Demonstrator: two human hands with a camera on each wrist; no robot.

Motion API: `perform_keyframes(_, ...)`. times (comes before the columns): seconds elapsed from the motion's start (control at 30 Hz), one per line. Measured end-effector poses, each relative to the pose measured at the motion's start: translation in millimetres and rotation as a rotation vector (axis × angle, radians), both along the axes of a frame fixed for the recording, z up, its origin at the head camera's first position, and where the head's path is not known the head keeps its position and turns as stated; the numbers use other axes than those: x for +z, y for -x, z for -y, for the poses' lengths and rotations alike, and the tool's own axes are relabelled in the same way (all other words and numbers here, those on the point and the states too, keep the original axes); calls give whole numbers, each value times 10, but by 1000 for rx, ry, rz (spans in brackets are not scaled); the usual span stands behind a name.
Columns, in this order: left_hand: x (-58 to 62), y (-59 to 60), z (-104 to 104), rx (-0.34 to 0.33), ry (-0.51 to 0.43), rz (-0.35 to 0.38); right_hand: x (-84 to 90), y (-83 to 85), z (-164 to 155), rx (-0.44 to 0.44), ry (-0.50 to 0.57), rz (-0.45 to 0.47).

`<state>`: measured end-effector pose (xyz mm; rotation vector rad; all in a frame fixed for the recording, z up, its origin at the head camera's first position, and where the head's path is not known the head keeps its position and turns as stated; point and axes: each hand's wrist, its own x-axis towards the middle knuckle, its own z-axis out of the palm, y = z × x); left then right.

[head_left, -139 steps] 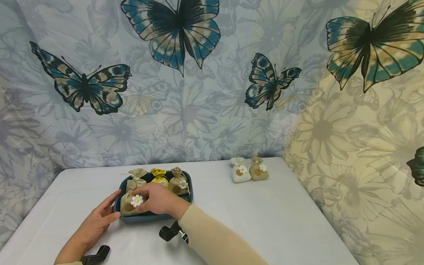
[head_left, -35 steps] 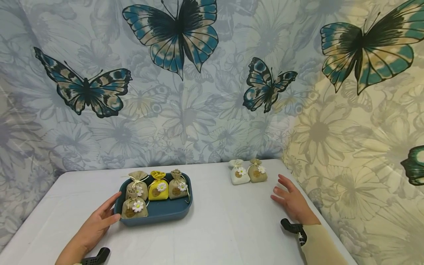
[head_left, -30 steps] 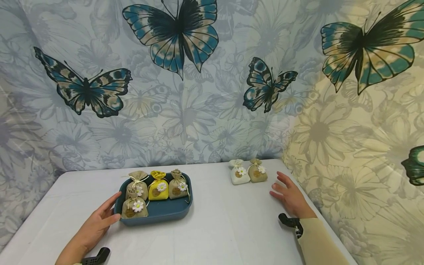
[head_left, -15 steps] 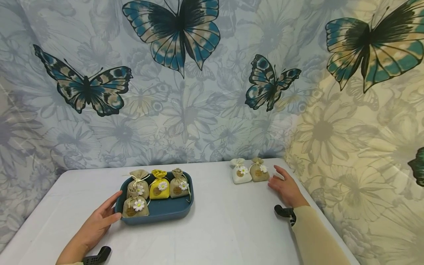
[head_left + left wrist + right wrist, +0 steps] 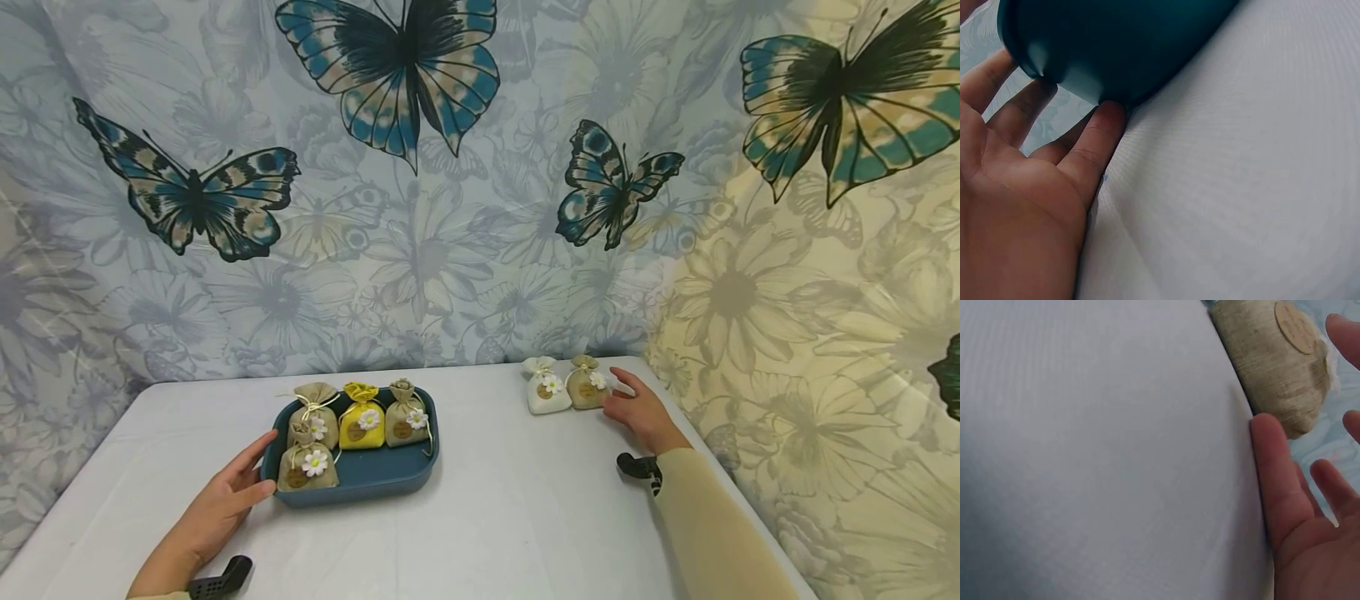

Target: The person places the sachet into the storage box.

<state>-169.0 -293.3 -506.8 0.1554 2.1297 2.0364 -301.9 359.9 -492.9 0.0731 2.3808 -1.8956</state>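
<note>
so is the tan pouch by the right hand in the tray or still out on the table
Out. The tan pouch sits on the table beside the white pouch, apart from the tray.

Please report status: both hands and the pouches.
Left hand open, touching blue tray. Right hand open beside tan burlap pouch. Nothing blocking.

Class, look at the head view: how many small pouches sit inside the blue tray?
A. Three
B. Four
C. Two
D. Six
B: the blue tray holds three pouches along its back, a burlap pouch, the yellow pouch and another tan pouch, plus a front pouch; two more lie outside it on the table.
</note>
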Motion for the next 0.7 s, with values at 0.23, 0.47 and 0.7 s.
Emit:
perform_keyframes(0.23,-4,6,-6,-14,-19,-13,-71,14,42,6,-90,-27)
perform_keyframes(0.47,-3,13,2,-15,-28,-26,-94,29,76,-11,-139,-50)
perform_keyframes(0.7,3,7,3,-10,-20,-17,-102,16,100,-22,-129,-69)
